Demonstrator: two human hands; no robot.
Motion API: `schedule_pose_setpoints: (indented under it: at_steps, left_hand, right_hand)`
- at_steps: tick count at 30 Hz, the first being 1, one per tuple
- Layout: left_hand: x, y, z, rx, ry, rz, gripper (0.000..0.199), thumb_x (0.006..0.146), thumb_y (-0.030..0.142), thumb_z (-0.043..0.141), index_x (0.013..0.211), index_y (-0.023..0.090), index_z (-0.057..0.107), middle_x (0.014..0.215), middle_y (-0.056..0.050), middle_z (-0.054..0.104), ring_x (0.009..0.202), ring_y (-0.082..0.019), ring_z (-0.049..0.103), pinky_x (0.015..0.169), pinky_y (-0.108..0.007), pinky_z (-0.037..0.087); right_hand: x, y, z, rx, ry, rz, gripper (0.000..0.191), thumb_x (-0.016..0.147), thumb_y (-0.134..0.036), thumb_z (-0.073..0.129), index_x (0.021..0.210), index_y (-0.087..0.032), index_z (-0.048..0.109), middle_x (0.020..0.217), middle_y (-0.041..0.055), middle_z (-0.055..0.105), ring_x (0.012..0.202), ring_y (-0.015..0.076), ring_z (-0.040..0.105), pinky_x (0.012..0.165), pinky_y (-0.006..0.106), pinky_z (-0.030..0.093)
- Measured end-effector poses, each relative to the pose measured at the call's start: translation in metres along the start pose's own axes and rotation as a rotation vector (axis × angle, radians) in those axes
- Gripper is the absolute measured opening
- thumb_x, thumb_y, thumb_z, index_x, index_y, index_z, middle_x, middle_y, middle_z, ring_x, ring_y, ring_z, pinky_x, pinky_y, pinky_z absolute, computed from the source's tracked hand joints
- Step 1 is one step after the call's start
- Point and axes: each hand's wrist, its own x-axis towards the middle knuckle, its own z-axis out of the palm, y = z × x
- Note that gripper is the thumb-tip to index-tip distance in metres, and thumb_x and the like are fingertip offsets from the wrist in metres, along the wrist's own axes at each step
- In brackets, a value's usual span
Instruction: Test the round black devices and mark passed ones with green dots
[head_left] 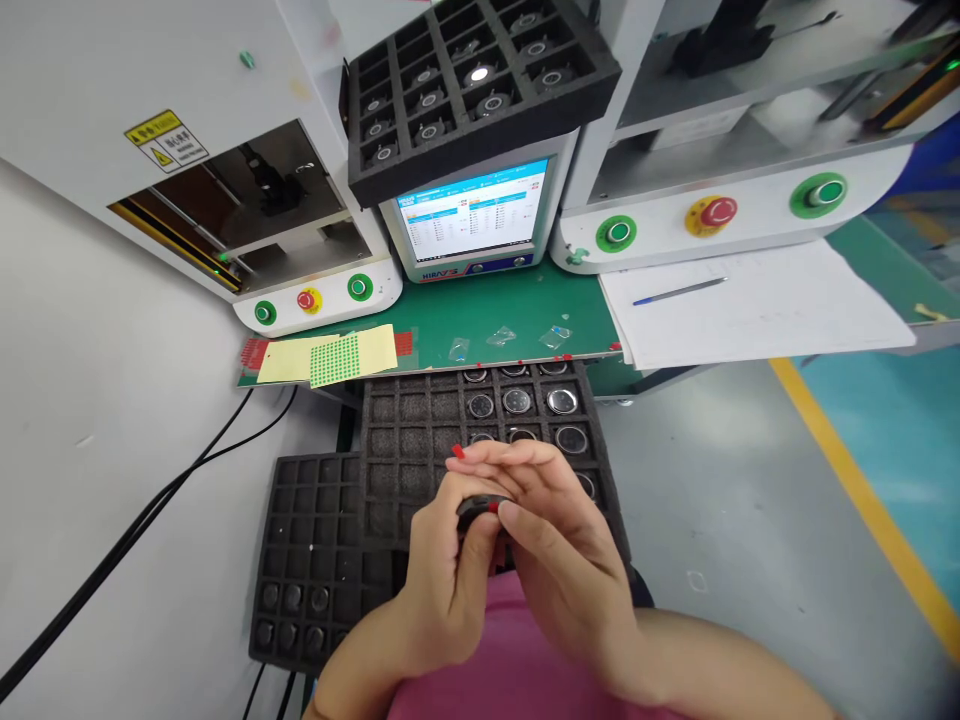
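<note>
Between my two hands is a dark round watch case, held above a foam tray. My left hand is closed around it, thumb in front and fingers behind. My right hand presses its thumb against the case's right edge, where a bit of red tape shows. Another small red strip sticks up at the fingertips behind the case. The case's underside is hidden by my fingers. Beneath my hands, the black foam tray holds several round watch cases in its right-hand compartments.
A second foam tray lies lower left. On the green bench are a screen, yellow sticker sheets, small clear bags, and paper with a pen. Another filled tray rests above the screen, between two machines with buttons.
</note>
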Motion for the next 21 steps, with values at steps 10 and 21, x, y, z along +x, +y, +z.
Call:
schedule_pose_setpoints:
  at_steps: [10,21]
  left_hand:
    - [0.009,0.011,0.001,0.323,-0.062,0.203,0.019,0.091,0.013,0.041,0.108,0.02,0.048,0.099,-0.01,0.069,0.09,-0.02,0.068,0.071,-0.031,0.054]
    - [0.015,0.002,0.007,0.385,-0.077,0.354,0.022,0.092,0.016,0.041,0.113,0.018,0.048,0.095,-0.01,0.069,0.084,-0.018,0.068,0.072,-0.028,0.054]
  right_hand:
    - [0.0,-0.001,0.012,0.035,0.2,-0.121,0.024,0.083,-0.01,0.051,0.092,-0.03,0.061,0.095,-0.0029,0.066,0.091,0.0125,0.066,0.086,0.029,0.053]
    - [-0.001,-0.008,0.004,-0.024,0.226,-0.135,0.023,0.075,-0.01,0.054,0.087,-0.029,0.06,0.089,-0.0008,0.063,0.087,0.0157,0.063,0.081,0.033,0.052]
